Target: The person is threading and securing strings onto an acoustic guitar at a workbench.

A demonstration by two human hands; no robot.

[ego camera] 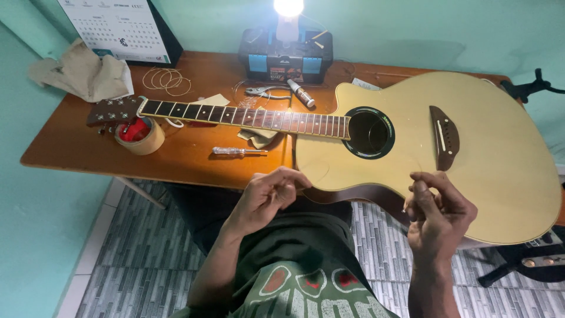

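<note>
An acoustic guitar [482, 153] with a pale yellow top lies flat on a brown wooden table [76, 147], its dark neck [247, 116] pointing left and no strings on the fretboard. My left hand [268, 194] hovers at the table's near edge in front of the guitar's cutaway, fingertips pinched together. My right hand [438, 215] is raised below the dark bridge [445, 136], thumb and fingers pinched too. A very thin guitar string [322, 171] shows faintly as a curve over the guitar top by my left hand; it seems to run between both pinches.
A tape roll [140, 136] props the headstock [112, 111]. A screwdriver [238, 152], pliers [265, 91], a small tube [301, 93], coiled strings [166, 79], crumpled paper [85, 70], a black toolbox [285, 56] with a lit lamp [288, 9] and a calendar [118, 29] sit behind.
</note>
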